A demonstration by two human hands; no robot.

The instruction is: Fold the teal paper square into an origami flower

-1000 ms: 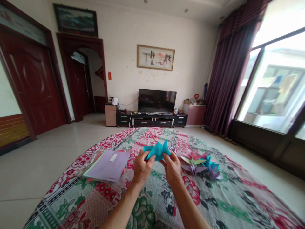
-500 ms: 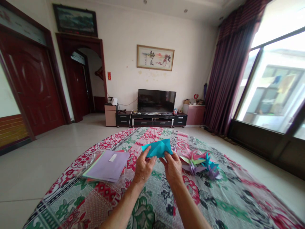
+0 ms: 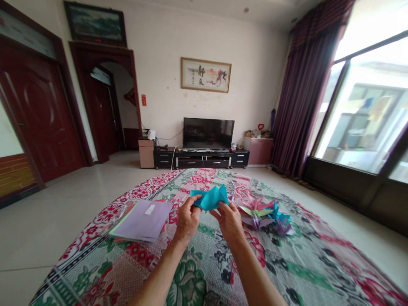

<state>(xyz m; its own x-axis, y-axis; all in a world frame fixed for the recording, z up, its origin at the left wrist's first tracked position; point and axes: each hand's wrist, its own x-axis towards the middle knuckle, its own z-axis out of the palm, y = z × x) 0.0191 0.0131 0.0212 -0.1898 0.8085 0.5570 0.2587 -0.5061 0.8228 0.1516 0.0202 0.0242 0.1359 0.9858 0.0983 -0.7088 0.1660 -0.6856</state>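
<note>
A creased piece of blue origami paper is held up over the table between both hands. Its top edge stands in peaks, and folds run across its face. My left hand pinches the left end, thumb in front. At the lower right corner, my right hand grips the sheet between thumb and fingers. Folded paper cranes in pink, green, purple and blue lie in a cluster to the right of my right hand. Left of my hands rests a stack of coloured paper, purple sheet uppermost, with a small white label on it.
A round table with a flowered cloth fills the foreground. Beyond it, a television stands on a low black cabinet against the wall. Dark curtains and a large window are on the right, red doors on the left.
The blue paper has bent more, its upper edge now rising in sharper peaks. My left hand has shifted slightly left and regripped the end. The camera view has moved a little.
</note>
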